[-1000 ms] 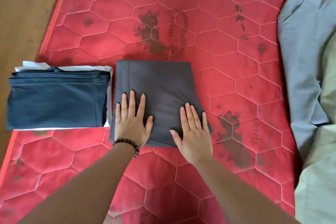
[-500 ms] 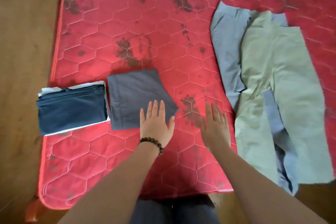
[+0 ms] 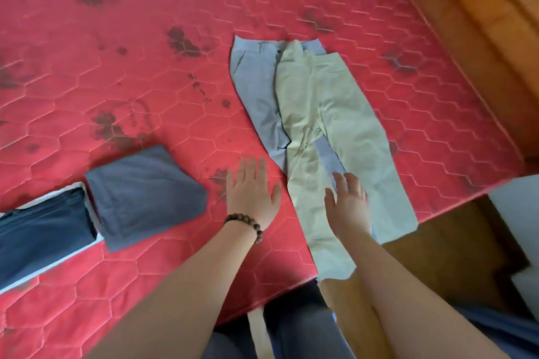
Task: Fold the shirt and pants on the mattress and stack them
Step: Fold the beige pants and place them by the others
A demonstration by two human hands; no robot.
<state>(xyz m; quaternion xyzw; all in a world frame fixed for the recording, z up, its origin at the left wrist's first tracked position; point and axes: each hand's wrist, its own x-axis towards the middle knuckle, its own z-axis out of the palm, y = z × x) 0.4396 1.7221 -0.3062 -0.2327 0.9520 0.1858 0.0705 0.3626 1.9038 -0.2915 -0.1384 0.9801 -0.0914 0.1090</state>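
Looking down from the head camera, a red quilted mattress point(image 3: 145, 73) with a hexagon stitch pattern and dark printed blotches fills most of the scene, with a wooden floor point(image 3: 481, 17) showing past its right and near edges.

Both hands hang above the near part of the mattress, holding nothing. The left hand point(image 3: 252, 194) has its fingers straight and close together, palm down, over bare red fabric between the folded clothes and the spread-out pants; a dark beaded bracelet point(image 3: 245, 224) circles its wrist. The right hand point(image 3: 347, 204) has its fingers loosely spread and relaxed, and lies over the near end of the beige pants point(image 3: 329, 114); whether it touches the cloth cannot be told, as the hand is blurred.

The beige pants lie flat and unfolded, waist at the far end, legs running toward the near edge of the mattress, with one leg end hanging over it. They partly cover a pair of light blue-grey pants point(image 3: 253, 90), which sticks out on their left side.

At the near left, a folded grey garment point(image 3: 143, 192) rests flat on the mattress. Just to its left, touching it, sits a stack with a folded dark navy garment point(image 3: 43, 236) on top and a white layer point(image 3: 67, 194) showing beneath.
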